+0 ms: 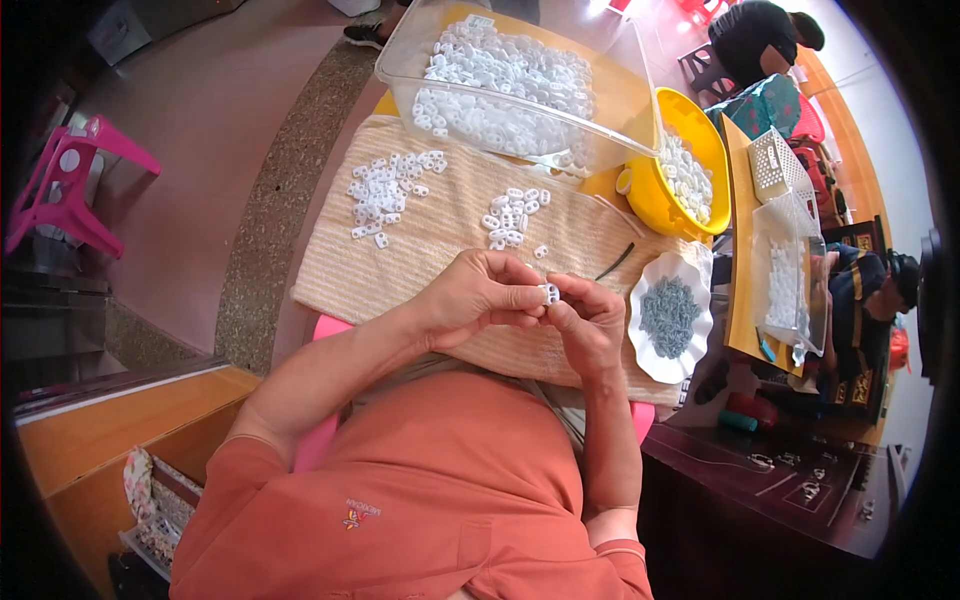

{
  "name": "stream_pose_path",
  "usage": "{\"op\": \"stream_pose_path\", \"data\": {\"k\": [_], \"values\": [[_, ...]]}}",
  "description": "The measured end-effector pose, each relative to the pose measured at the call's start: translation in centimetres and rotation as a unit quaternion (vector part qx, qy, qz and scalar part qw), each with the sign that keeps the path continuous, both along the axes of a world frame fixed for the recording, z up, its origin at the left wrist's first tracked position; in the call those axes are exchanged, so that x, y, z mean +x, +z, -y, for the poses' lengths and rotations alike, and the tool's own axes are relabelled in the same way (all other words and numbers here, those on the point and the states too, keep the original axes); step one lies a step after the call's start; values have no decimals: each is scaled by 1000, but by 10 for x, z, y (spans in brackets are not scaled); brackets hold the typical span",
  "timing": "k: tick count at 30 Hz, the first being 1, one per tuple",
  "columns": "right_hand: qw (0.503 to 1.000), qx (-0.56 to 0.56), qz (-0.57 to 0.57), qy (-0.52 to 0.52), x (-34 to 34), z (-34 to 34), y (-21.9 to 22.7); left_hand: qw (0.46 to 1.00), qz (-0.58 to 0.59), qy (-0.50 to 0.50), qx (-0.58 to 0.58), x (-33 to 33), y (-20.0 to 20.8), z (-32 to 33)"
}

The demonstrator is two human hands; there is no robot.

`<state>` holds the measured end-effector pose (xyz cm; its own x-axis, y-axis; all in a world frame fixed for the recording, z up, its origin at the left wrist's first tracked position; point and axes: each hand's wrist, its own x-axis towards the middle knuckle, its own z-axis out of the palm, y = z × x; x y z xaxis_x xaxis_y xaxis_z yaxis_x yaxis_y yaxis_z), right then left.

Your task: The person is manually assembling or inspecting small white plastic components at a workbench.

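Observation:
Between my two hands is a small white plastic piece with two dark holes (551,293). My left hand (488,290) pinches it from the left with thumb and fingertips. From the right, the thumb and index finger of my right hand (588,318) close on the same piece. Just beyond my hands lies a small group of similar white pieces (512,216) on the beige towel (450,215). A larger loose pile of white pieces (382,195) lies to the left. To the right, a white wavy-edged dish (640,350) holds many small grey-blue parts (670,315).
A clear plastic bin (400,85) full of white pieces stands at the far side. Beside it is a yellow bowl (722,150) with more. A thin black strip (616,262) lies near the dish. Other people (755,45) sit at the right; a pink stool (75,190) stands left.

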<state>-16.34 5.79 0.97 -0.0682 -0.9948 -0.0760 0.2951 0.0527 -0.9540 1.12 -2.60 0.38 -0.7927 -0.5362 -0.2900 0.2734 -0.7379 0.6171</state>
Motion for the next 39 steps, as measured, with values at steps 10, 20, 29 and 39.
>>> {"op": "stream_pose_path", "data": {"k": [10,20,29,39], "values": [[995,-93,-29,-14,4,2,-7,998,-52,-14,-14,-2,-4,-3],[995,-86,-33,-33,10,1,2,995,-95,-32,-25,-1,-5,-3],[992,-90,-78,-42,14,-3,6,994,-83,-16,-67,-2,-4,-7],[988,-63,-143,1,1,1,10,997,-73,-18,-28,-3,1,-6]]}}
